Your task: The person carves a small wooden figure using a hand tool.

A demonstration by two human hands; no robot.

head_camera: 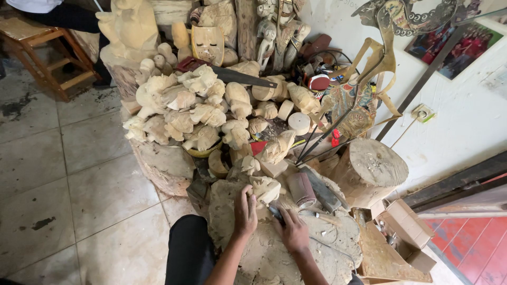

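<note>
Left hand (245,214): grip closed around pale wooden carving (265,189), steadying it on stump block (264,253) | right hand (292,232): grip pressed around small dark-handled tool (275,212), tip at carving base | behind: heap of unfinished carvings (195,111), saw (240,77), sandpaper roll (302,189), second stump (369,169) to the right.

1. Soft, even daylight fills my view; nothing is dim
2. The white wall (465,121) at right is brightest, close to washed out
3. Shadows under my hands are faint
4. The wide lens bends the floor tiles (63,174) and edges outward
5. Focus is sharp centrally, softer toward the corners
</note>
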